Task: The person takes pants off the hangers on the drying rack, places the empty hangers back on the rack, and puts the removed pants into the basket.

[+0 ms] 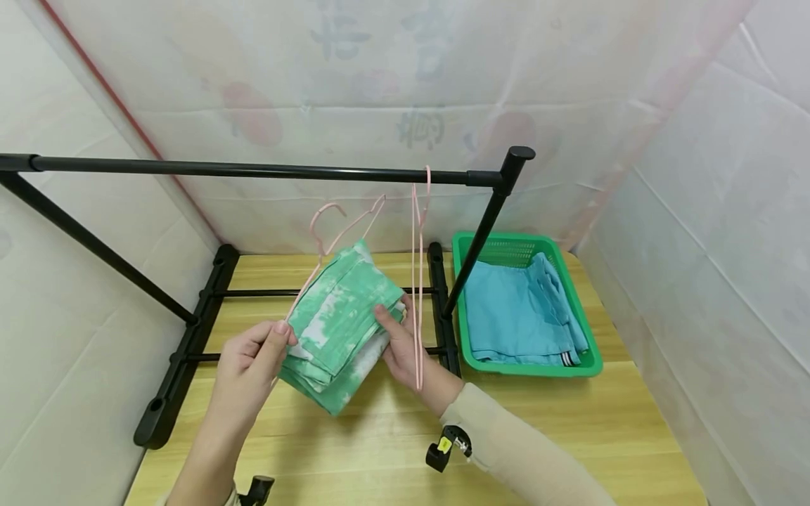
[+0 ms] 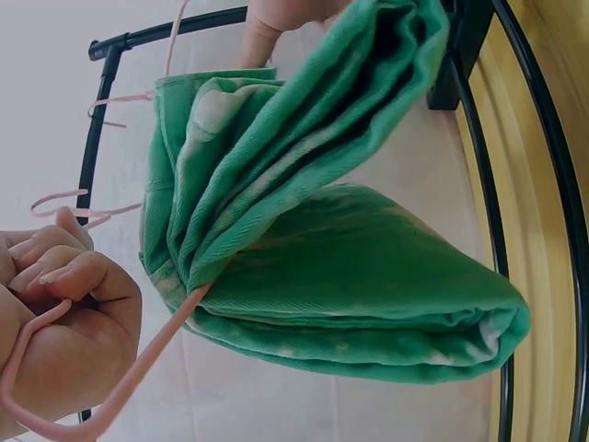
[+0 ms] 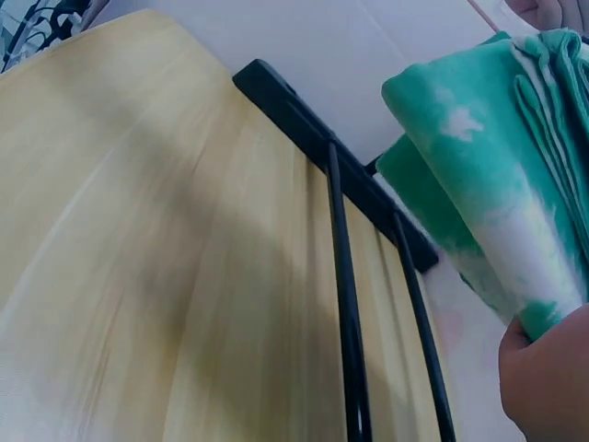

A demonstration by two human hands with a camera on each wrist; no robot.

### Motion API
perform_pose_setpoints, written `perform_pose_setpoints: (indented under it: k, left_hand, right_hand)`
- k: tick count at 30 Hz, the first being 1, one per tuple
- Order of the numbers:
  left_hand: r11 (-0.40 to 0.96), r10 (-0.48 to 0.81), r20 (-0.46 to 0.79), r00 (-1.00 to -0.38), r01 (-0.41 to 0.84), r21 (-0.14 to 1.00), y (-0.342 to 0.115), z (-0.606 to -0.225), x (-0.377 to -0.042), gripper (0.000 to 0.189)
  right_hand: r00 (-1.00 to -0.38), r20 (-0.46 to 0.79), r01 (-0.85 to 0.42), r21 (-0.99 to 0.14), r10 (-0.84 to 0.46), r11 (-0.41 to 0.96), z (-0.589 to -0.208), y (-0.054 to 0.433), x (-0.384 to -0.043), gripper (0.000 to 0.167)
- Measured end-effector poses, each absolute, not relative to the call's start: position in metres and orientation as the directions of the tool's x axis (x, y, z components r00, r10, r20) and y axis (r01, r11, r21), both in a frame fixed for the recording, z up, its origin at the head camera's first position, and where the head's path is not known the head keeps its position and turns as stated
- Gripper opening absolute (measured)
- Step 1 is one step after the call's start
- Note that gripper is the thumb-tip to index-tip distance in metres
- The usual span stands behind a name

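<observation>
L hand [image 1: 249, 355] grips pink hanger [image 2: 147, 359] – R hand [image 1: 401, 344] holds grn cloth [image 1: 338, 320]

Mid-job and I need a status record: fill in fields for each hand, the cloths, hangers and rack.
left hand: pinches a pink hanger
right hand: grips the green-and-white cloth
cloth in hand: folded, against the held hanger, whose bar runs into its folds in the left wrist view
held hanger's hook: off the bar
other pink hanger: hooked on the bar, no cloth on it
rack: black top bar, base on wooden table
green basket: holds folded blue cloth
</observation>
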State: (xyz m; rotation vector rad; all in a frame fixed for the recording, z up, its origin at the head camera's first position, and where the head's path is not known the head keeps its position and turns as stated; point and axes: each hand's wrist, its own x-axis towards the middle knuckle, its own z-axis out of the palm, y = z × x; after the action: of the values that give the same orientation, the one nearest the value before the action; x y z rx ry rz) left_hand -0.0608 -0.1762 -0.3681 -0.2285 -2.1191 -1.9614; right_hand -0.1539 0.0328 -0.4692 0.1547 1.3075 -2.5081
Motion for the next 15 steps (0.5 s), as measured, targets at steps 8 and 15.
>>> perform_pose_setpoints:
  k: [8, 15]
  left_hand:
    - [0.079, 0.003, 0.243, -0.97, 0.243, 0.967, -0.1768, -0.3697, -0.0587, 0.032]
    - [0.123, -0.036, 0.22, -0.975, 0.214, 0.969, -0.1715, -0.3668, -0.0567, 0.033]
  right_hand:
    - [-0.934, -0.259, 0.352, -0.791, -0.248, -0.5, -0.4641, 0.0348, -0.1564, 0.075]
    - [-0.905, -0.206, 0.379, -0.786, -0.372, -0.488, -0.4606, 0.0406, -0.1541, 0.048]
